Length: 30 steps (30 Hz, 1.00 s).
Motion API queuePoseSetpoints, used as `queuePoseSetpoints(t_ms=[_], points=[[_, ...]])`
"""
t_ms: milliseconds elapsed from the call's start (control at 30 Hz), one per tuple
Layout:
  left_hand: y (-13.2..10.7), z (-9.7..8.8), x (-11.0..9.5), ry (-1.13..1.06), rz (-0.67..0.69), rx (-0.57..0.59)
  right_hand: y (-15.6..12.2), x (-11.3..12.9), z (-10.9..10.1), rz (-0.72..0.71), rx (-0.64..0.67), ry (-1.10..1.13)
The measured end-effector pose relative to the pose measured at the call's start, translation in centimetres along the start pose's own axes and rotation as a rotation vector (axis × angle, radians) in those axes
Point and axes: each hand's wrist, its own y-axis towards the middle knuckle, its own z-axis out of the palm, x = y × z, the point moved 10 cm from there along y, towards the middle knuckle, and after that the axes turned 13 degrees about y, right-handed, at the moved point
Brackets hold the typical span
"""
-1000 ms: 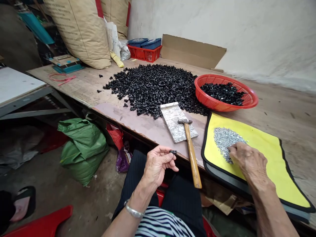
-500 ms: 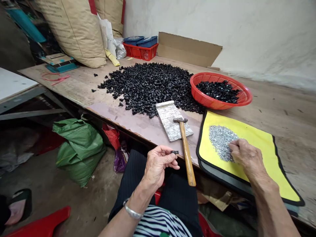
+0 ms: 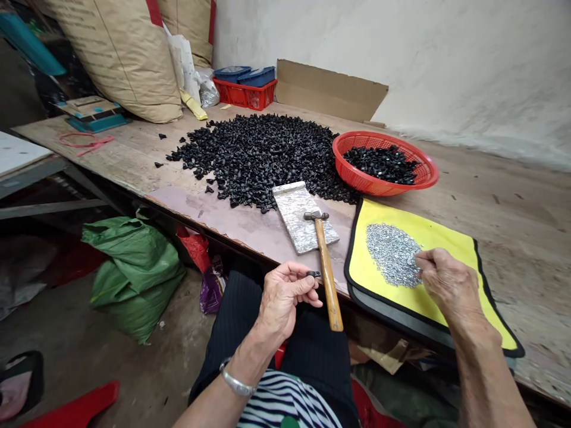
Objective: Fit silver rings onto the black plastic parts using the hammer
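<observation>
My left hand (image 3: 285, 297) hovers over my lap and pinches a small black plastic part (image 3: 313, 274) between thumb and fingertips. My right hand (image 3: 446, 282) rests on a yellow mat (image 3: 450, 244), fingers pinched at the edge of a heap of tiny silver metal pieces (image 3: 392, 261); what the fingers grip is too small to see. A wooden-handled hammer (image 3: 325, 270) lies between the hands, its head on a flat metal block (image 3: 298, 215).
A large pile of black parts (image 3: 263, 154) covers the wooden table (image 3: 513, 202). A red basket (image 3: 379, 163) holds more black parts. Paper sacks (image 3: 125, 53), a red crate with blue trays (image 3: 245, 89) and cardboard (image 3: 330, 89) stand at the back. Green bags (image 3: 134, 267) lie on the floor.
The view has shifted, so everything sits further left in the frame. My right hand's fingers have drawn back to the right edge of the silver heap. My left hand holds still.
</observation>
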Motion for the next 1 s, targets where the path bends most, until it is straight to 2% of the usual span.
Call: queuePoseSetpoints(t_ms=[100, 167, 267, 300, 367, 533, 800, 900, 1000], points=[[0.0, 0.1, 0.1, 0.0, 0.006, -0.016, -1.3, 1.6, -0.4, 0.058, -0.023, 0.039], [-0.1, 0.2, 0.2, 0.005, 0.016, -0.026, -3.2, 4.1, 0.3, 0.051, 0.0, 0.312], [-0.3, 0.4, 0.1, 0.026, 0.037, -0.034, -6.8, 10.1, 3.6, -0.081, 0.216, 0.794], [-0.4, 0.4, 0.0, 0.035, 0.046, -0.037, -7.9, 11.6, 4.8, -0.086, 0.279, 0.879], [-0.6, 0.2, -0.3, 0.047, 0.061, -0.049, -9.3, 13.0, 6.6, -0.057, 0.314, 0.971], [-0.8, -0.9, -0.9, 0.039, 0.083, -0.084, -10.1, 12.7, 9.4, 0.054, 0.29, 1.026], [-0.7, -1.9, -0.7, -0.005, 0.072, -0.118, -10.2, 12.4, 10.7, 0.117, 0.29, 1.034], [-0.8, -1.9, -0.7, -0.001, 0.072, -0.121, -10.4, 12.0, 11.7, 0.27, 0.323, 1.169], [-1.1, -1.9, -0.9, 0.006, 0.084, -0.111, -10.9, 12.1, 12.8, 0.425, 0.42, 1.31]])
